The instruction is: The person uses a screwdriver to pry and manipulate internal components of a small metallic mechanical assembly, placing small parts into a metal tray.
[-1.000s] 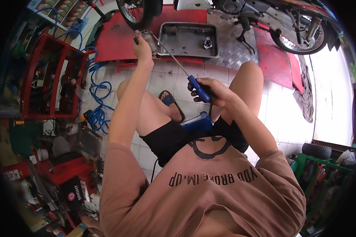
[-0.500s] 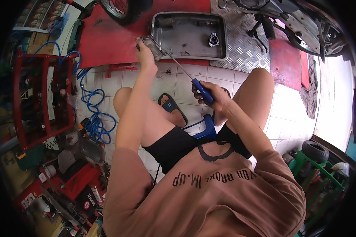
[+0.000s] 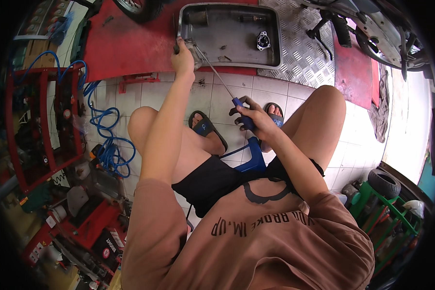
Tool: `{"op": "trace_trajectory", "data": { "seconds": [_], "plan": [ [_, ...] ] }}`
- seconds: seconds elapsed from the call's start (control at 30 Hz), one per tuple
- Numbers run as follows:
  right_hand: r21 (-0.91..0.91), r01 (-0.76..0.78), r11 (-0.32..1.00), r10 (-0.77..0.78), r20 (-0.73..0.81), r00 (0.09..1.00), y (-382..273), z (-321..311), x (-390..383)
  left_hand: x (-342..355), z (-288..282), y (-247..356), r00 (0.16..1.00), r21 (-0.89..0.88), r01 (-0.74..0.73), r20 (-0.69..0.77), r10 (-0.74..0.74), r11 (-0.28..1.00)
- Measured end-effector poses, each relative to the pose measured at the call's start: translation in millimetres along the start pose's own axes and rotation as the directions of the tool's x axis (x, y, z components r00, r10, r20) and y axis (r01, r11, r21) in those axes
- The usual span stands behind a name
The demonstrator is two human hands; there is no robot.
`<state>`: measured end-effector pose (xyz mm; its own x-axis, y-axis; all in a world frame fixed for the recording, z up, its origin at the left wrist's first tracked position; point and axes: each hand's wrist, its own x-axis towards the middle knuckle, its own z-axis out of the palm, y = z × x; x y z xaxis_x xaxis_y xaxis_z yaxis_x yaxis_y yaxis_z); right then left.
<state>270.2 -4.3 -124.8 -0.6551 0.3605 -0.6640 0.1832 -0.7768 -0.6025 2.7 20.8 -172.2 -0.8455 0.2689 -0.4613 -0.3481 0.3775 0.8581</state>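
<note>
My left hand (image 3: pixel 184 61) is closed on a grey cast metal part (image 3: pixel 196 54) at the near left corner of a metal tray. Part of the casting is hidden behind the fingers. In my right hand (image 3: pixel 258 118) is a long screwdriver (image 3: pixel 221 79) with a blue handle, its shaft slanting up and left to the metal part. The tip meets the casting, but the exact contact spot is too small to make out. Two fingers of the right hand are lifted a little around the handle, while the palm stays against it.
The grey tray (image 3: pixel 281 48) holds a round silver and black part (image 3: pixel 263 41) and small dark pieces. It rests on a red platform (image 3: pixel 125 53) beside diamond plate (image 3: pixel 299 53). A motorcycle (image 3: pixel 382 36) stands far right. A coiled blue hose (image 3: pixel 104 125) lies left, near a red rack (image 3: pixel 46 121).
The fingers of my right hand have loosened and shifted on the screwdriver handle. My left hand still grips the metal part, and the screwdriver tip stays at it. The view has shifted slightly.
</note>
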Motion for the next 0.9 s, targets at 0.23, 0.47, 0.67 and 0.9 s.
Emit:
{"op": "trace_trajectory", "data": {
  "seconds": [0.23,0.47,0.67,0.9],
  "plan": [
    [0.168,-0.128,0.977,0.106,0.135,0.985,20,-22,18,-6,-1,-3,1.0,0.065,-0.007,-0.015,0.008,0.998],
    [-0.033,0.024,0.999,-0.022,0.043,0.999,17,-4,9,-5,-11,-3,0.999,0.052,0.0,-0.055,0.003,0.999],
    [0.13,-0.149,0.98,0.129,0.153,0.98,20,-10,20,-4,-15,-5,0.998,0.072,-0.007,-0.064,0.012,0.997],
    [0.076,-0.023,0.997,0.016,0.09,0.996,18,-5,17,1,-12,-9,0.992,0.108,-0.068,-0.099,0.079,0.992]
  ]
}}
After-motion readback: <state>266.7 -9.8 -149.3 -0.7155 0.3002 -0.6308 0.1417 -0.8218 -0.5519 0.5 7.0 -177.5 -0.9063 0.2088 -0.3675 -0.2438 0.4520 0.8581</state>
